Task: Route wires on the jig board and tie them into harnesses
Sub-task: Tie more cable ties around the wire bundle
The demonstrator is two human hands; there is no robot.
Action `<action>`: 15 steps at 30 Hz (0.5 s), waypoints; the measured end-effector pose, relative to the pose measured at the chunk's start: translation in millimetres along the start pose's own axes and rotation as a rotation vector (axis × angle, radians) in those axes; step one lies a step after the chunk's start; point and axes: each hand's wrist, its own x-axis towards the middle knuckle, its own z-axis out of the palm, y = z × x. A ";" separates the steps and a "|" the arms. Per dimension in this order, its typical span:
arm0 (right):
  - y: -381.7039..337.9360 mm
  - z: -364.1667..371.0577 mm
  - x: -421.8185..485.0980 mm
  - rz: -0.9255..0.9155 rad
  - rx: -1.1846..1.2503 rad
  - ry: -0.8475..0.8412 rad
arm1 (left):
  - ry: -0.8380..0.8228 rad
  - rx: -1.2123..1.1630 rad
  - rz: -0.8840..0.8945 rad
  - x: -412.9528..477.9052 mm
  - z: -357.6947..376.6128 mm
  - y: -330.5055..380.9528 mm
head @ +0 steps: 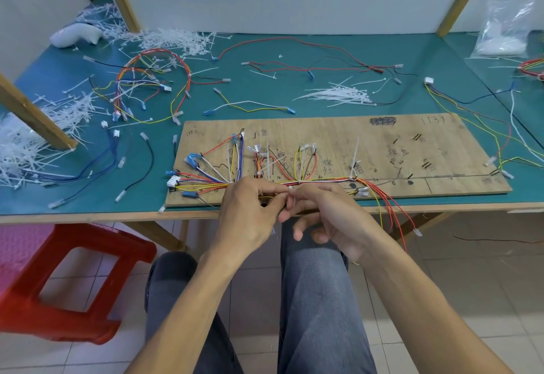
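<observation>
Red and yellow wire bundle (pixel 323 180) on the plywood jig board (pixel 382 144): light and limp, I judge. My left hand (pixel 250 206) and right hand (pixel 323 214) pinch it, each grip clamped side by side.

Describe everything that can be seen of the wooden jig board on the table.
The jig board is a long, thin, light brown plywood sheet lying flat at the near edge of the green table. Handwritten marks and black lines cover its face. Along its near side run coloured wires, fanning out at its left end; white cable ties stand up from it. The left hand and the right hand pinch the wires at its near edge.
</observation>
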 end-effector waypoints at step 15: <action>28.6 12.4 6.5 -0.266 0.055 0.239 | -0.039 0.001 0.072 -5.6 -3.4 2.0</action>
